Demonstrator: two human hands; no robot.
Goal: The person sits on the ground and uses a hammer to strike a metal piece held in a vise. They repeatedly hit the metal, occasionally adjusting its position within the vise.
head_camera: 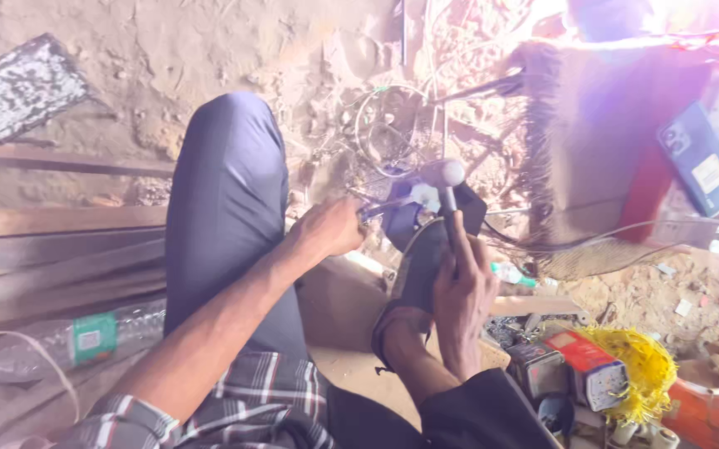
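Observation:
My right hand (465, 293) grips the handle of a hammer whose round metal head (445, 174) is raised above a small white and blue part (420, 198). My left hand (332, 226) is closed on a thin metal tool (373, 211) and holds its tip against that part. The part rests on a dark sandal (422, 258) on the dirt floor, beside my bent knee in dark trousers (228, 183). What the part is stays unclear through the blur.
Wire loops (388, 125) lie on the dirt beyond the part. A phone (703, 160) sits on a woven seat (600, 133) at the right. Small boxes (580, 366) and a yellow tuft (644, 366) lie at the lower right. A plastic bottle (85, 337) and wooden planks (51, 249) are on the left.

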